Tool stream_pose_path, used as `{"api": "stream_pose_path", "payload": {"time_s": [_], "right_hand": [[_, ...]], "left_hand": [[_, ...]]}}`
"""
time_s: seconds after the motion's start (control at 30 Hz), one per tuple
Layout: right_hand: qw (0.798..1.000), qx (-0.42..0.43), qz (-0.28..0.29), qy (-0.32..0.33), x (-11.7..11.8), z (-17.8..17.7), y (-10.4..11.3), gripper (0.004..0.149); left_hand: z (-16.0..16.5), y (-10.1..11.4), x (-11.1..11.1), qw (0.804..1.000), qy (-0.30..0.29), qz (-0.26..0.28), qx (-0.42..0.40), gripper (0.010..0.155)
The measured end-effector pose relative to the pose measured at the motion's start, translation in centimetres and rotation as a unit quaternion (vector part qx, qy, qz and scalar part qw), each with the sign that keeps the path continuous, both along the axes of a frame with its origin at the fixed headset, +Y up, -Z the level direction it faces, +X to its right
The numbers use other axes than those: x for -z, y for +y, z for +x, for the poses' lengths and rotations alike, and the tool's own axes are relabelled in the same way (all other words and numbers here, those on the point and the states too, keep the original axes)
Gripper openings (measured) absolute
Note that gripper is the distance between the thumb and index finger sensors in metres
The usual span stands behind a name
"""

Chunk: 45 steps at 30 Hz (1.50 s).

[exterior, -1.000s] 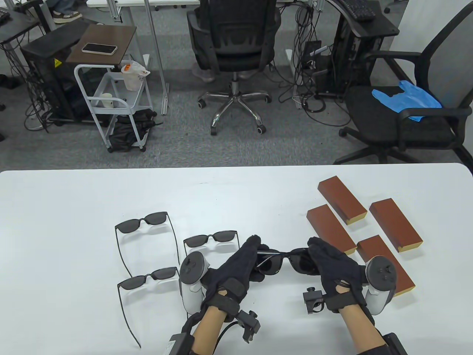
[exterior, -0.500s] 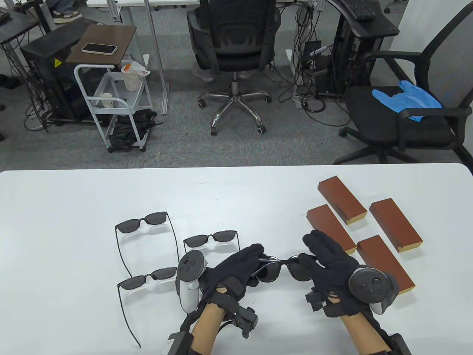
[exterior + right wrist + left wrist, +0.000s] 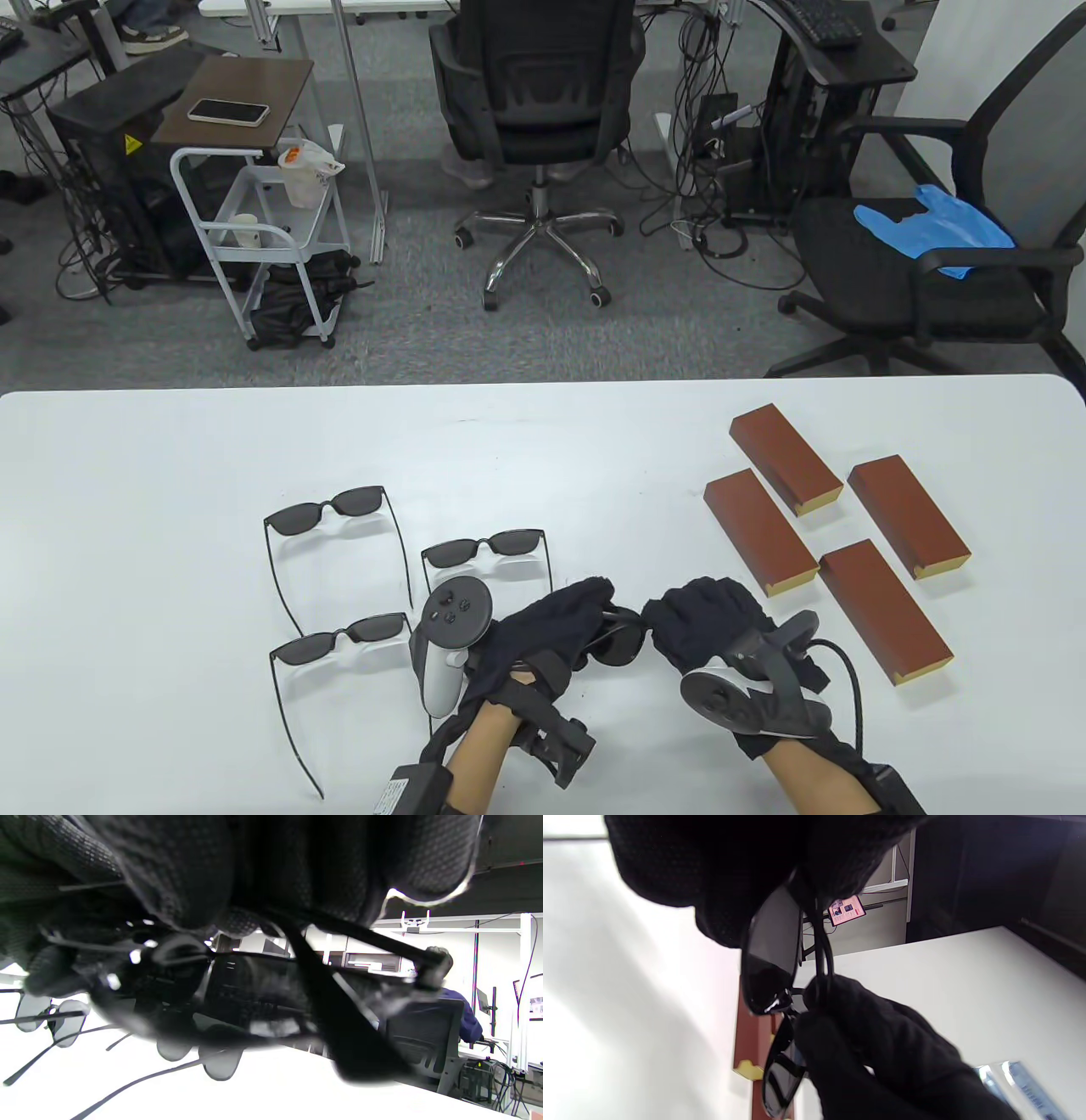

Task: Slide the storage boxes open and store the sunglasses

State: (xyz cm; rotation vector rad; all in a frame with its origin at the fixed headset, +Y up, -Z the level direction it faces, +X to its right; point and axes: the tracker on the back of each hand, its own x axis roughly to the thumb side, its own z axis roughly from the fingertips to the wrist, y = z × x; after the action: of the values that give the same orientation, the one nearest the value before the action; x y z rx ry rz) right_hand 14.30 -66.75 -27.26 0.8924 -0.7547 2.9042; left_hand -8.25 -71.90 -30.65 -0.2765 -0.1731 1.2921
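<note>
Both gloved hands hold one pair of black sunglasses (image 3: 621, 643) just above the table near its front edge. My left hand (image 3: 560, 615) grips the left end of the frame, and my right hand (image 3: 691, 620) curls over the right lens and arm, hiding most of it. The left wrist view shows the sunglasses (image 3: 770, 959) with their arms folded in behind the lenses and right-hand fingers pinching an arm. Three more pairs of sunglasses (image 3: 327, 512) (image 3: 484, 550) (image 3: 339, 637) lie unfolded at the left. Several shut brown storage boxes (image 3: 785, 458) (image 3: 759, 531) (image 3: 908, 515) (image 3: 882, 611) lie at the right.
The white table (image 3: 170, 458) has bare room at its back and far left. Beyond its far edge stand office chairs (image 3: 534, 110), a small cart (image 3: 254, 212) and cables on the floor.
My right hand has turned over and moved left along the frame, closing in on my left hand. The sunglasses' right arm has folded in, and the pair has dropped slightly toward me.
</note>
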Motion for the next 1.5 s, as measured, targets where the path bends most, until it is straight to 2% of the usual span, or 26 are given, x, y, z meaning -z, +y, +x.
{"api": "stream_pose_path", "payload": {"time_s": [0.17,0.23,0.33,0.4,0.47,0.53,0.73,0.83,0.93,1.03,1.1,1.13,1.2,1.23,1.27,1.37,1.5], "right_hand": [[0.996,-0.041,-0.071,-0.017,0.8,0.0,-1.5,0.038],[0.993,-0.064,-0.103,-0.017,1.2,-0.1,-2.3,0.038],[0.983,-0.100,-0.155,-0.016,1.5,-0.4,-3.7,0.037],[0.977,-0.117,-0.178,-0.018,1.7,-0.6,-4.4,0.037],[0.972,-0.128,-0.195,-0.022,1.7,-0.8,-5.1,0.037],[0.967,-0.141,-0.209,-0.025,1.8,-0.9,-5.7,0.037],[0.961,-0.154,-0.226,-0.035,2.0,-0.9,-6.9,0.038],[0.960,-0.153,-0.232,-0.040,2.2,-0.6,-7.0,0.039],[0.960,-0.131,-0.242,-0.044,2.6,0.1,-6.4,0.041],[0.966,-0.068,-0.243,-0.057,3.1,2.0,-5.1,0.044],[0.971,-0.033,-0.221,-0.084,3.5,3.9,-4.2,0.046],[0.975,-0.026,-0.191,-0.112,3.8,5.2,-3.7,0.047],[0.974,-0.038,-0.139,-0.176,4.2,8.3,-3.1,0.050],[0.971,-0.040,-0.134,-0.193,4.3,9.0,-3.1,0.052],[0.961,-0.034,-0.138,-0.236,4.5,10.9,-3.1,0.056],[0.943,0.028,-0.152,-0.293,4.7,13.4,-3.3,0.061],[0.917,0.010,-0.148,-0.371,4.9,16.5,-4.3,0.071]], "left_hand": [[-1.2,1.4,-0.4,0.991,0.062,0.070,0.094,0.049],[-1.4,2.0,-0.5,0.978,0.076,0.113,0.156,0.050],[-1.6,2.7,-0.7,0.930,0.090,0.187,0.303,0.052],[-1.6,2.9,-0.8,0.900,0.097,0.217,0.365,0.054],[-1.5,2.9,-0.8,0.879,0.094,0.230,0.407,0.055],[-1.5,2.9,-0.8,0.867,0.092,0.234,0.431,0.055],[-1.2,3.0,-0.9,0.847,0.092,0.246,0.461,0.055],[-1.2,3.0,-0.8,0.846,0.093,0.247,0.463,0.055],[-1.3,3.1,-0.8,0.846,0.094,0.246,0.464,0.055],[-1.4,3.1,-0.8,0.845,0.095,0.246,0.465,0.055],[-1.4,3.1,-0.8,0.846,0.097,0.245,0.464,0.055],[-1.4,3.1,-0.8,0.845,0.098,0.246,0.464,0.055],[-1.4,3.1,-0.8,0.845,0.097,0.247,0.464,0.056],[-1.4,3.1,-0.8,0.846,0.096,0.248,0.463,0.058],[-1.4,3.0,-0.8,0.845,0.095,0.251,0.462,0.058],[-1.3,2.9,-0.7,0.843,0.086,0.252,0.468,0.062],[-1.3,2.5,-0.7,0.835,0.079,0.251,0.483,0.065]]}}
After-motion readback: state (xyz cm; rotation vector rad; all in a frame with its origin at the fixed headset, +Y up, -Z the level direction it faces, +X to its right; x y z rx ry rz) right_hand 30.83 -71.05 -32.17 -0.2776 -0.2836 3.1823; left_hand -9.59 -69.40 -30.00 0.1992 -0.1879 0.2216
